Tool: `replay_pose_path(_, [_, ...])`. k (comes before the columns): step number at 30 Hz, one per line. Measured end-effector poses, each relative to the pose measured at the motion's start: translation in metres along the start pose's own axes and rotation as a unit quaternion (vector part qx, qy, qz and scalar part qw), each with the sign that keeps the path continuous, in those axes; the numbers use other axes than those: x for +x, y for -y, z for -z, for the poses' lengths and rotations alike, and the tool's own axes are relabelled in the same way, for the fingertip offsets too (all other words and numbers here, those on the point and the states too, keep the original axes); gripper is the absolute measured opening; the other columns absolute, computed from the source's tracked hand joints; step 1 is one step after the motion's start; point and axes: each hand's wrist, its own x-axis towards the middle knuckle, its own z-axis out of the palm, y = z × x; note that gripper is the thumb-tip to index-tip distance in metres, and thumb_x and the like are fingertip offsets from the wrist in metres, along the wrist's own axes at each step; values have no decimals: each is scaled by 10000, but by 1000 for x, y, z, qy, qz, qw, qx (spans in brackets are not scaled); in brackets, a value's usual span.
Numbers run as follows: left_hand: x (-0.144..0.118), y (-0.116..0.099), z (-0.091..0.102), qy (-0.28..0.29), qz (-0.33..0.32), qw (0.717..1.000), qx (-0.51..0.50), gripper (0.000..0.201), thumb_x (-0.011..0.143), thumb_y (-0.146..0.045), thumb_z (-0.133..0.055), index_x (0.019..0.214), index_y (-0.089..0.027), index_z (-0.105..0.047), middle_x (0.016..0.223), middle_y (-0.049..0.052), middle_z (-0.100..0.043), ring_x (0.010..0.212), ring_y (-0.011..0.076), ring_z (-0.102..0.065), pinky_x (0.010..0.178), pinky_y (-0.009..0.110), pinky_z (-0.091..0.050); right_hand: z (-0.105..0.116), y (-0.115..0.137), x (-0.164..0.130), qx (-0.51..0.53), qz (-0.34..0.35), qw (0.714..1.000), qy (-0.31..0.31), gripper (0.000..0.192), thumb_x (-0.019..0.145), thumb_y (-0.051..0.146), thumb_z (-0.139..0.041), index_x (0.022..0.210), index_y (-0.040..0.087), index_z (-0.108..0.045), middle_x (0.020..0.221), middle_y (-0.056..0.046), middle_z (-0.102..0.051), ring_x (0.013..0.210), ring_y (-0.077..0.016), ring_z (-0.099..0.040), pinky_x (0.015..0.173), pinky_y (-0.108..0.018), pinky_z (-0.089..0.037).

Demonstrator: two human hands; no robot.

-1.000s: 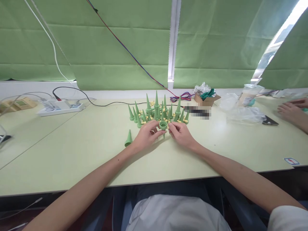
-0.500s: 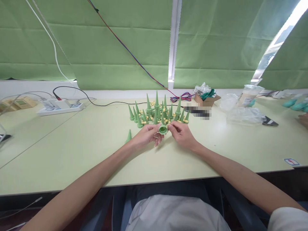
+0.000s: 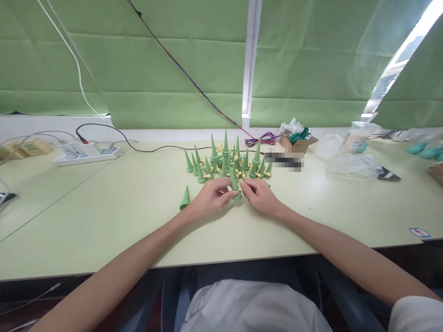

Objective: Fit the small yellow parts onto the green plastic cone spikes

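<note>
My left hand and my right hand meet at the middle of the pale green table. Between their fingertips they hold one green cone spike, tip pointing up and away. Just behind it stands a cluster of upright green cone spikes with small yellow pieces among them. One lone green cone stands on the table to the left of my left hand.
A white power strip with cables lies at the back left. A small cardboard box, clear plastic bags and a phone sit at the back right. Another person's hand shows at the right edge.
The cone in my hands has turned: its open end faced me before, now its tip points up. Both hands have dropped closer to the table.
</note>
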Motion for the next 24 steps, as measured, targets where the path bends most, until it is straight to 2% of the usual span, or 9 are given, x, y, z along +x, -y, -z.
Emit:
replay_pose_path(2, [0,2,-2,-19,-62,996,66,297,910,-351,-581,680,-166,-558,748,29,-559,650,123,-518,542,228,-416,0,-1,0,1,-12,1000,5,391,958,305,-406,592,209,-311,548,37,-334,536,-116,-303,554,-284,-255])
replay_pose_path(4, [0,5,-3,-20,-96,990,101,253,926,-329,-554,735,-169,-599,867,59,-593,702,132,-533,565,233,-435,0,-2,1,3,-20,1000,8,392,955,300,-403,586,207,-310,545,36,-334,534,-114,-298,552,-286,-250])
replay_pose_path(10, [1,6,-4,-29,-90,989,114,234,937,-317,-527,777,-175,-622,994,83,-602,720,134,-561,584,248,-483,-2,-2,2,16,-34,999,-12,409,961,340,-410,581,202,-344,536,34,-358,528,-111,-315,545,-281,-258])
replay_pose_path(13, [2,5,-6,-55,-60,992,95,177,923,-335,-551,899,-183,-638,1038,82,-596,697,122,-562,581,245,-501,-1,0,3,24,-38,999,-28,421,972,382,-418,595,195,-411,532,33,-389,523,-111,-350,548,-275,-281])
replay_pose_path(16, [2,2,-7,-94,-6,994,47,263,898,-393,-596,1075,-197,-591,1090,78,-593,652,107,-569,553,243,-504,1,1,3,31,-49,997,-57,425,983,430,-421,635,190,-474,536,33,-402,519,-113,-365,545,-273,-289])
replay_pose_path(18, [3,-1,-7,-99,42,994,-6,298,900,-455,-588,1038,-192,-568,1005,57,-614,583,96,-560,507,235,-481,3,0,3,42,-59,995,-74,422,984,466,-425,673,190,-500,542,34,-399,518,-115,-363,537,-272,-287])
replay_pose_path(21, [4,-5,-4,-49,112,988,-96,401,921,-554,-516,838,-165,-573,681,6,-580,494,106,-545,476,233,-458,4,0,3,58,-59,993,-81,407,979,494,-439,719,191,-518,561,33,-407,532,-118,-367,532,-269,-289])
replay_pose_path(24, [7,-4,-3,24,161,968,-192,524,901,-631,-494,735,-144,-591,574,10,-545,483,129,-560,469,255,-475,4,0,3,65,-41,995,-66,398,977,496,-450,729,192,-512,596,29,-423,552,-117,-372,541,-267,-299])
